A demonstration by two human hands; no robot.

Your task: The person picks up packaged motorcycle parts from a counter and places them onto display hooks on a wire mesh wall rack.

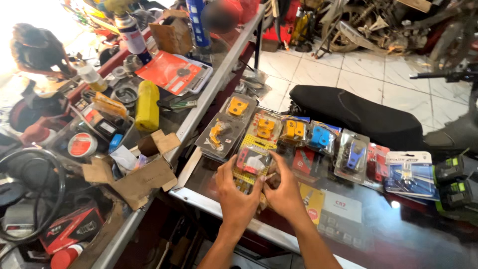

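Head view showed both hands meeting over a glass tabletop (348, 234). The left hand (234, 192) and the right hand (285, 189) were closed together around a small blister pack (253, 160) holding a red part, at the near end of a fanned row of similar packs (318, 137) with yellow and blue parts. The pack looked light, its clear plastic shell stiff yet slippery and easily dented; the flat card edges seemed the safest place to pinch it. A cardboard box (142, 174) sat left.

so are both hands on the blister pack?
Yes, the left hand and right hand both grip the red-and-yellow blister pack over the glass counter.
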